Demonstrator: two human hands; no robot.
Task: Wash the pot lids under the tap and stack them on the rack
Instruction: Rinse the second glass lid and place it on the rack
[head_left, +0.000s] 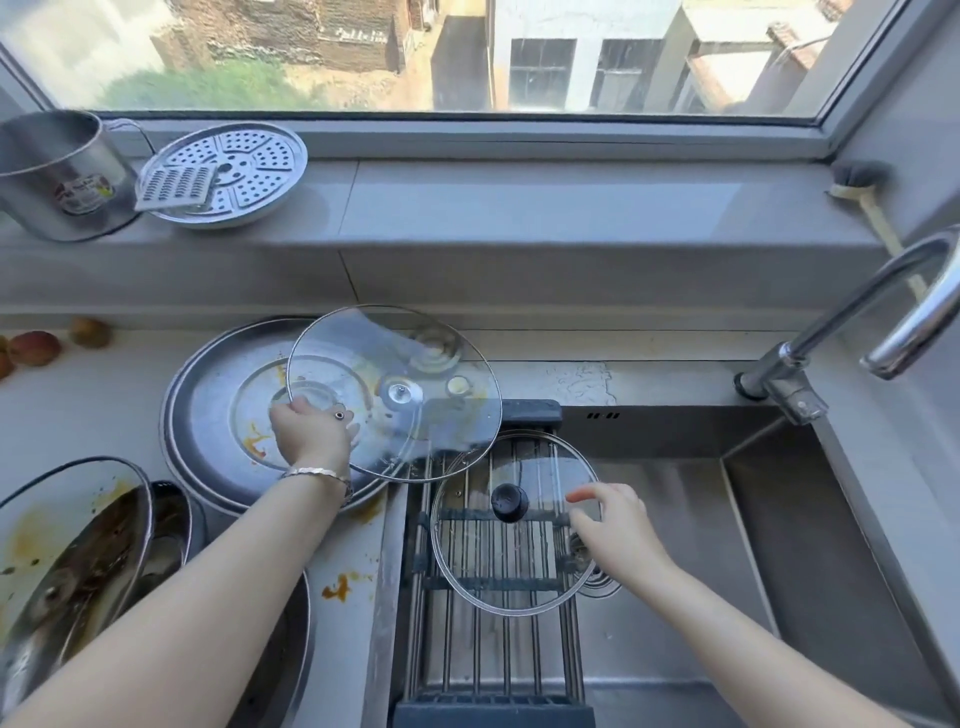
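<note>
1. Our hands first: the left hand (311, 431) grips the near rim of the large glass lid (415, 364) and holds it tilted above the table (78, 405). The right hand (618, 525) hovers with relaxed, spread fingers at the right edge of the small glass lid (498, 551), holding nothing. We cannot tell whether a fingertip touches it.
2. The sink (779, 545) looks dry, and we see no stream from the tap (852, 317), so we judge that no rinsing is under way.
3. The rack (493, 665) spans the left part of the sink and carries only one lid, so the stack has barely begun.
4. The steel lid (208, 395), the widest one, lies flat on the table under the held glass. It has orange streaks on it and clearly needs washing.
5. The soiled lid (67, 545) at lower left leans on other cookware and is smeared brown and yellow. It is unwashed too.
6. The large glass lid shows a yellowish spot and faint smears. We judge it dirty and next in line for the tap.
7. The small glass lid rests knob-up on the rack and looks clean. We count it as the one finished piece.
8. By our reckoning, one lid is done and at least three remain.
</note>
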